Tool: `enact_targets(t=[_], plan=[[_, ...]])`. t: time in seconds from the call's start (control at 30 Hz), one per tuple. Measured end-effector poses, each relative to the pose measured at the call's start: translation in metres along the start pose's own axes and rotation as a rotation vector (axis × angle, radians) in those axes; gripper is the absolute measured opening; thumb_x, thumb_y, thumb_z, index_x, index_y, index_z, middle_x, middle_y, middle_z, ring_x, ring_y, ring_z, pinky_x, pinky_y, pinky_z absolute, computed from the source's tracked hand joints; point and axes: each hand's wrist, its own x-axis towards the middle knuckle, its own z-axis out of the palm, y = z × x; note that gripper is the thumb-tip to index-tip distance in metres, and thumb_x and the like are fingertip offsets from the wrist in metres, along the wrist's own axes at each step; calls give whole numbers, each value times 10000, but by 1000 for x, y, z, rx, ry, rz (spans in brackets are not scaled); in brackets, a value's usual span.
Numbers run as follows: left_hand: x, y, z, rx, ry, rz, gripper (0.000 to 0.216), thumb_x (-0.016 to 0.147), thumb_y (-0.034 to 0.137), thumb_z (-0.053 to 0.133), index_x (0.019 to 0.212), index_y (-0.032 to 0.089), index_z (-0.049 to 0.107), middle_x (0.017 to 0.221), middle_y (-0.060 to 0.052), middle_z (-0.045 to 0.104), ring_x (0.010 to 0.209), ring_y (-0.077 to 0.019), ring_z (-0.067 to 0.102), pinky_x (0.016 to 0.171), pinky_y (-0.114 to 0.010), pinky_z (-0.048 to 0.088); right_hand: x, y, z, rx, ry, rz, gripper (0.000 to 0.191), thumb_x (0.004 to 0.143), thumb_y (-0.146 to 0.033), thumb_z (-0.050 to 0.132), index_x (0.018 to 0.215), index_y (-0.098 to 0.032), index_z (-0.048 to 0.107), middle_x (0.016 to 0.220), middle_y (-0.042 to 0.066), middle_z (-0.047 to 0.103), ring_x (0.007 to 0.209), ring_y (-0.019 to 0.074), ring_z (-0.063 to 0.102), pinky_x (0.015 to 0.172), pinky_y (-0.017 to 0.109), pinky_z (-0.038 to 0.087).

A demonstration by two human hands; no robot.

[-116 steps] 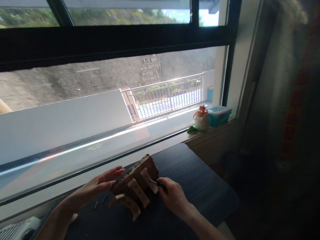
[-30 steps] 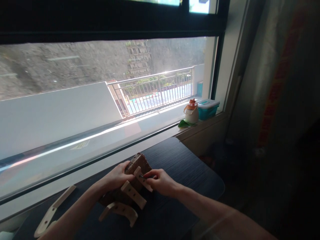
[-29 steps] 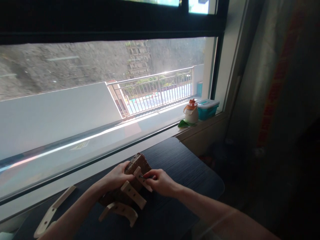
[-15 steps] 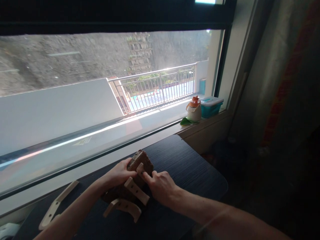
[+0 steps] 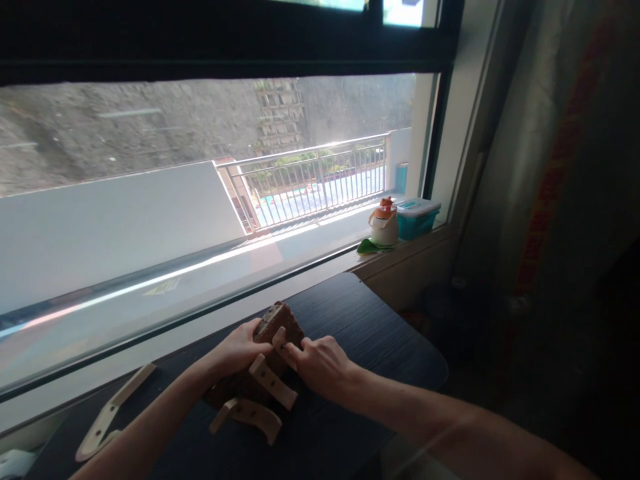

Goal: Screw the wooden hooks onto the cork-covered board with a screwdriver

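A brown, box-shaped piece with a bumpy edge [image 5: 279, 320] is tilted up over the dark table; I cannot make out its kind. My left hand [image 5: 240, 347] grips it at its left side, fingers wrapped round behind. Tan straps with dark holes lie against it: an upper strap [image 5: 280, 338], a middle strap [image 5: 273, 381] and a curved lower strap [image 5: 246, 410]. My right hand [image 5: 323, 363] is closed, its fingertips pressed at the upper strap's hole; anything small between them is hidden. A loose tan strap [image 5: 115, 407] lies beyond my left forearm.
The dark table [image 5: 350, 320] has a rounded right corner and meets the window sill. On the sill stand a white bottle with an orange lid [image 5: 384, 228], a teal box [image 5: 417, 220] and a green leaf-like thing [image 5: 370, 247]. A curtain [image 5: 545, 167] hangs at right.
The view has tilted up slightly. My right fingers have curled in a little at the upper strap; my left hand keeps its grip on the brown piece.
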Motion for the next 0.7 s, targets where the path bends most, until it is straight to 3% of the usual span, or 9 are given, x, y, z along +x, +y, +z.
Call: enact_targets(t=[0.1,0.17,0.3,0.4,0.53,0.63,0.7], plan=[[1,0,0,12,10,-4,342,596,273,596,921,171,560,769,13,657,755,-210,633,661,-296,488,2,-3,-3,-51,-35,-36,338,829,-115,411,1142,-139,536,831,112,669,676,198,638,573,276,444],[2,-1,-1,27,12,-3,332,602,275,598,916,176,562,792,11,660,771,-210,633,677,-297,488,5,-1,-1,50,-31,5,301,828,-153,430,1090,-151,578,818,109,672,699,208,636,605,294,448],[3,-6,-2,64,10,2,352,621,309,607,941,171,556,873,-16,666,830,-225,633,709,-303,487,13,11,9,628,-81,231,285,848,-254,440,1011,-168,656,775,54,659,657,151,589,595,257,430],[3,-8,-2,92,20,-10,370,636,344,604,955,165,546,884,-28,663,831,-236,633,711,-316,484,15,18,15,822,-176,307,343,853,-219,407,1115,-152,618,619,-7,588,470,79,468,469,201,377],[4,-9,-1,106,36,-35,358,634,330,592,945,161,539,865,-31,661,827,-245,634,716,-329,478,10,15,14,757,-103,316,303,849,-255,440,1078,-176,622,687,6,617,547,91,520,515,203,389],[5,-9,-1,97,28,-32,341,628,317,589,930,166,539,841,-18,658,823,-241,635,707,-320,476,5,7,7,370,5,193,275,864,-312,434,1044,-212,615,799,45,669,691,168,610,603,263,416],[5,-10,-1,95,22,-26,312,622,306,587,901,172,542,803,-4,650,797,-234,631,684,-312,474,4,3,1,106,-6,77,276,883,-274,386,1048,-205,596,795,67,680,685,202,633,594,290,420]])
